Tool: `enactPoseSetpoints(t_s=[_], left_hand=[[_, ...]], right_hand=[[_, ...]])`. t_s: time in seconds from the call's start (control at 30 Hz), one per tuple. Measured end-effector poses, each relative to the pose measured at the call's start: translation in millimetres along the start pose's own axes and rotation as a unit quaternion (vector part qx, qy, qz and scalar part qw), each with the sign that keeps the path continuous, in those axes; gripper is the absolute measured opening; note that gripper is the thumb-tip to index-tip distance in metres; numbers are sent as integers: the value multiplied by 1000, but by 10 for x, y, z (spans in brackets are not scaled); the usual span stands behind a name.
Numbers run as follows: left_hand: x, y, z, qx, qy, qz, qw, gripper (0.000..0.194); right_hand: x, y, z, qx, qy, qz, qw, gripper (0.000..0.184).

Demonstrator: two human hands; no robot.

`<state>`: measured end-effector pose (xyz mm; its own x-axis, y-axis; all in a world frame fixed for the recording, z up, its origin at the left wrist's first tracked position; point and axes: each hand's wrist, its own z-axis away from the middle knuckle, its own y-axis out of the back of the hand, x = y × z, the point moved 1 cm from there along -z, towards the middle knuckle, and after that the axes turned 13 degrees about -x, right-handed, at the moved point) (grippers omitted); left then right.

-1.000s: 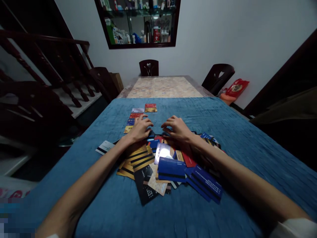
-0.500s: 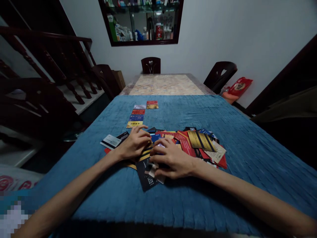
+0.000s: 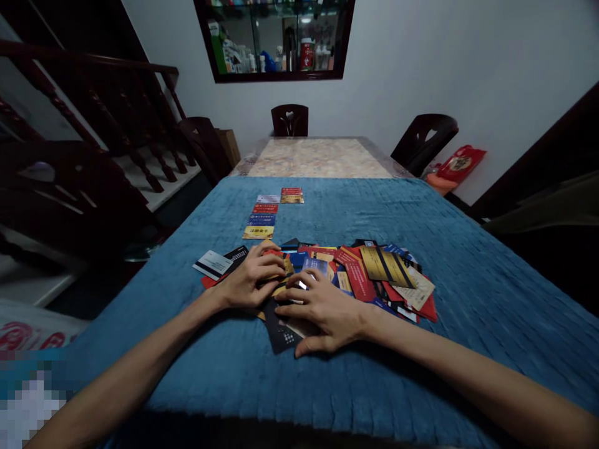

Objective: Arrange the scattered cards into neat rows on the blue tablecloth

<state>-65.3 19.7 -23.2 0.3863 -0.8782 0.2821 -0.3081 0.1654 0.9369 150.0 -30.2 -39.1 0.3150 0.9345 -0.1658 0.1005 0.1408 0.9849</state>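
Centrally, heaped cards (image 3: 358, 277) on blue cloth (image 3: 360, 212) over the worktop (image 3: 322, 159) | left hand (image 3: 255, 277): fingers curled over cards, grip indiscernible | right hand (image 3: 325, 312): fingers spread, released, over a black card (image 3: 277, 333).

I face a pale wall (image 3: 402, 75) in dim light. At the top centre I see a dark-framed glass cabinet (image 3: 281, 77); at the upper left, a dark wooden railing (image 3: 93, 57). The table (image 3: 322, 156) before me runs up mid-frame, its near part under a blue cloth (image 3: 369, 202), with a dark chair (image 3: 290, 126) centred beyond its far end.
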Motion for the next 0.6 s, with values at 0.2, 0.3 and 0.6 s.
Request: enactPoseSetpoints(t_s=[0.2,0.3,0.6], left_hand=[[41,27,67,-4,-42,31,999,20],[50,22,97,-31,-43,41,998,23],[103,-40,114,-66,-53,22,996,51]], right_hand=[[75,1,57,8,12,-10,1000,63],[137,18,98,7,7,-33,999,61],[258,63,189,-17,-3,-72,997,58]])
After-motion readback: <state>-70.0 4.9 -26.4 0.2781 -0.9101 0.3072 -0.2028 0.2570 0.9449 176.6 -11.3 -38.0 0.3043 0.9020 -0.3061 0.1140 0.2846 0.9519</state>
